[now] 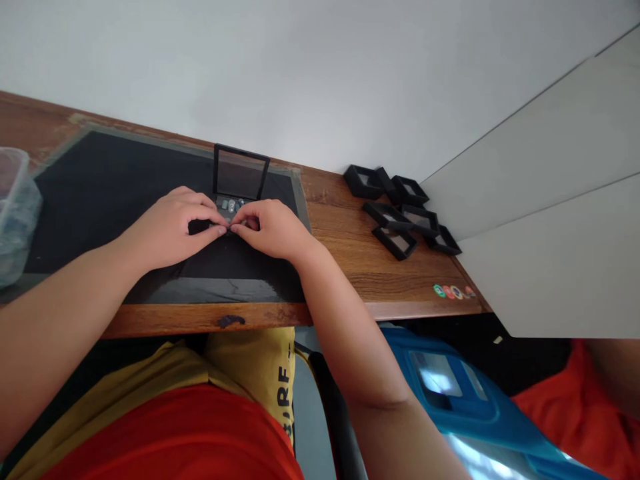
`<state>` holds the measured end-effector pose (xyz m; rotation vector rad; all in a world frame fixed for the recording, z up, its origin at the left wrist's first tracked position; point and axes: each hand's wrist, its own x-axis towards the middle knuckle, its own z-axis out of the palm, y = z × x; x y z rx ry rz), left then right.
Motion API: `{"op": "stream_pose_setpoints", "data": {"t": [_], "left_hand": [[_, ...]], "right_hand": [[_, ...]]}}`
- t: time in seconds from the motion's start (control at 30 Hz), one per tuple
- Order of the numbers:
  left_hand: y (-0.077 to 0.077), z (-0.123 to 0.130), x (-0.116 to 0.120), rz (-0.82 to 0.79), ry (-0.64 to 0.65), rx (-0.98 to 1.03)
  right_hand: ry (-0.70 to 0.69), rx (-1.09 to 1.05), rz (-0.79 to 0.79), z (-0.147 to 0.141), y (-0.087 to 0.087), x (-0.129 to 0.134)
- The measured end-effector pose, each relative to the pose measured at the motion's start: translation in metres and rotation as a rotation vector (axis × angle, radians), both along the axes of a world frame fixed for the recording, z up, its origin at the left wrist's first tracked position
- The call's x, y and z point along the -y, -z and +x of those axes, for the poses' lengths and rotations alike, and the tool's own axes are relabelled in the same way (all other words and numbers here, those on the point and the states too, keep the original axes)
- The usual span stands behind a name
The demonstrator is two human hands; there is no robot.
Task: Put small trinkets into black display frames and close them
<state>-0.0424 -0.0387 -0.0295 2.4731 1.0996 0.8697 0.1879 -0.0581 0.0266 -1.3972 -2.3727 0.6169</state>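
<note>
The left hand [181,217] reaches in over the dark mat [110,180], its thumb and forefinger brought almost together at the near edge of a small black case [220,199]; the other fingers are loosely curved above them. The right hand [277,230] comes from the opposite side, bent inward, thumb and forefinger drawn close, their tips just beside those of the left. Whether either hand pinches something small cannot be told, since the fingers cover the spot. The case sits on the mat between and just beyond the hands, its clear lid [243,175] raised at the back, with several pale stones [231,205] lying inside near the right forefinger. A clear tub [17,227] stands at the mat's left, and black boxes [397,244] lie on the wooden table [335,233], well to the right.
</note>
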Motion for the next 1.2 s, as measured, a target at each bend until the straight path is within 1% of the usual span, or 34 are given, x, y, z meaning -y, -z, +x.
{"op": "stream_pose_setpoints", "data": {"t": [0.3, 0.5, 0.7, 0.87, 0.97, 1.1, 1.2], "left_hand": [[-0.001, 0.002, 0.001, -0.004, -0.011, 0.018], [0.0, 0.001, 0.0, -0.017, -0.022, -0.007], [0.0, 0.001, 0.0, -0.026, -0.015, 0.004], [-0.004, 0.003, 0.002, -0.008, -0.013, 0.008], [-0.01, 0.004, 0.005, 0.015, -0.025, 0.049], [-0.02, 0.007, 0.011, 0.046, -0.056, 0.127], [-0.024, 0.007, 0.013, 0.057, -0.088, 0.137]], "right_hand": [[-0.008, -0.046, 0.017, -0.002, 0.003, -0.002], [-0.006, 0.01, -0.003, -0.002, 0.003, -0.002], [0.012, 0.016, 0.029, -0.004, 0.003, -0.002], [-0.031, -0.002, 0.022, 0.0, 0.002, -0.002], [-0.073, -0.077, 0.012, 0.005, 0.002, -0.003], [-0.115, -0.27, 0.02, 0.009, 0.008, -0.007], [-0.144, -0.371, 0.021, 0.008, 0.012, -0.009]]}}
